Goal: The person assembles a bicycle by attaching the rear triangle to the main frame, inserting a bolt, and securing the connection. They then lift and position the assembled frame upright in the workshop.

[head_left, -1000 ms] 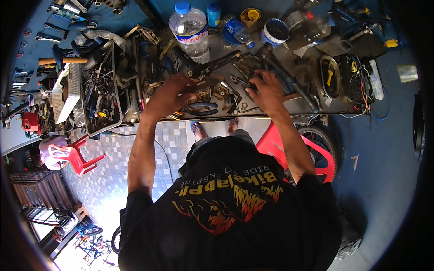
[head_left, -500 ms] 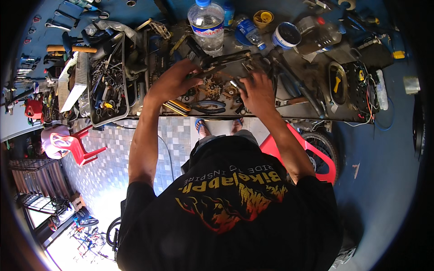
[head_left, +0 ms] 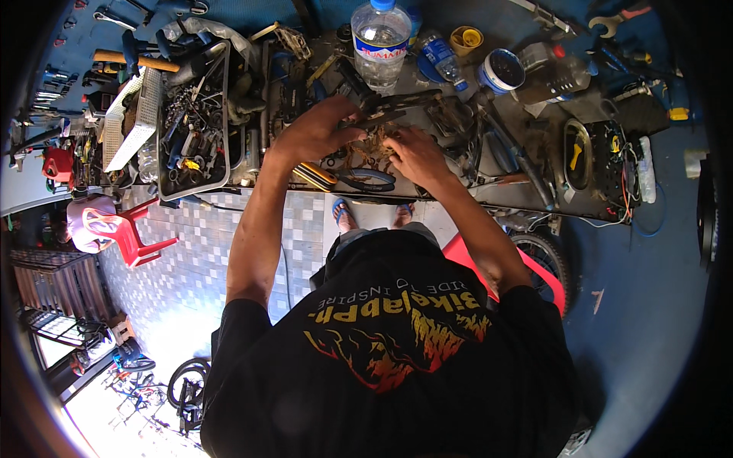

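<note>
Clutter is crowding the workbench (head_left: pixel 534 200), so a slipping part is risking getting lost. One water bottle (head_left: pixel 379 38) is standing behind, near enough to be knocked over. One long dark tool (head_left: pixel 389 107) is being grasped by the left hand (head_left: pixel 317 131); right hand (head_left: pixel 412 153) is pressing curled fingers onto one rusty tangle (head_left: pixel 366 149) mid-bench.

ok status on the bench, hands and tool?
Left hand gripping dark long-handled tool. Right hand on small rusty parts. Water bottle stands close behind.
</note>
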`<action>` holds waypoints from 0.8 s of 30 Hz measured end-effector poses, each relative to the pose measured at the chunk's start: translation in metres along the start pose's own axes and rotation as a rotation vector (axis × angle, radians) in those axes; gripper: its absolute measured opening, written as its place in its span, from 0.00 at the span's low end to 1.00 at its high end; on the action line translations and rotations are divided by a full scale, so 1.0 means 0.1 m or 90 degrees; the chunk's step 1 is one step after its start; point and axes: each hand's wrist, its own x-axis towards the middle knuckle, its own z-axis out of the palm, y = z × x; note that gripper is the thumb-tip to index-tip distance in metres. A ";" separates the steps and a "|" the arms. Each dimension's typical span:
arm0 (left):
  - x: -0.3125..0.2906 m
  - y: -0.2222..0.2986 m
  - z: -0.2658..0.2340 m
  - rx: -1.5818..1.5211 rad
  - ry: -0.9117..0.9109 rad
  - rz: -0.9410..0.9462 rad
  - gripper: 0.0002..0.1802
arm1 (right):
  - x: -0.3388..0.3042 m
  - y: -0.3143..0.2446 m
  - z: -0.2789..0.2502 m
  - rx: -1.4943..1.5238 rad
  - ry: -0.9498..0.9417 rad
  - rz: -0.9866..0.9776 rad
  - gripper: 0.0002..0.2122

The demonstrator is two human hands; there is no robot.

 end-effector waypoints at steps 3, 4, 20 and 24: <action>0.01 -0.01 0.01 -0.004 -0.004 0.001 0.18 | -0.01 0.11 -0.10 0.104 0.070 0.029 0.16; 0.01 -0.01 0.00 -0.012 -0.010 -0.011 0.18 | -0.01 0.13 -0.14 0.148 0.091 0.054 0.16; 0.04 0.01 -0.05 -0.065 -0.045 -0.048 0.21 | 0.13 0.28 -0.66 0.355 0.038 0.201 0.19; 0.04 0.01 -0.05 -0.067 -0.034 -0.038 0.19 | 0.02 0.30 -0.65 0.394 0.087 0.223 0.19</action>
